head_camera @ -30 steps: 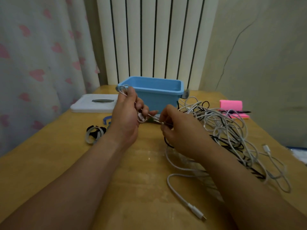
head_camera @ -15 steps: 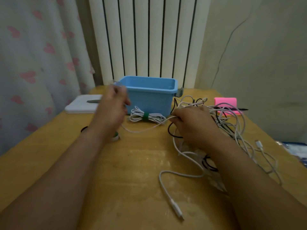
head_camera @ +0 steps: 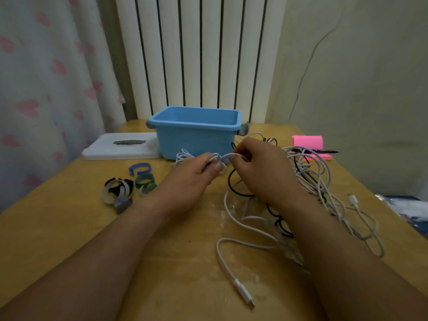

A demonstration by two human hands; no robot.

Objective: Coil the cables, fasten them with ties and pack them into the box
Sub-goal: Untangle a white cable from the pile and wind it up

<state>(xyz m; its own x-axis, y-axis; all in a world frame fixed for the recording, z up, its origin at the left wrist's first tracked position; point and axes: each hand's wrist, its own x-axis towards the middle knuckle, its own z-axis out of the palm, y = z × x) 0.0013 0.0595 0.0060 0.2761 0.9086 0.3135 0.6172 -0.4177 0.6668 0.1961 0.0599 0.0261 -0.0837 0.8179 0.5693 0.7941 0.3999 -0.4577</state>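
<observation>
Loose ties (head_camera: pixel 129 186) left, cable tangle (head_camera: pixel 320 181) right, blue box (head_camera: pixel 194 139) behind.

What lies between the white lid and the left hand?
In the head view, loose ties on the table: a blue tie and green ties.

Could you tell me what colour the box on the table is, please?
The box is light blue, seen best in the head view.

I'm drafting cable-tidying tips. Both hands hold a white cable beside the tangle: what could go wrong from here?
The white cable gripped by the left hand and right hand seems to run into the tangled pile; pulling might tighten knots. The ties lie apart on the left, so a hand must release to fetch one, and loops may spring loose.
</observation>
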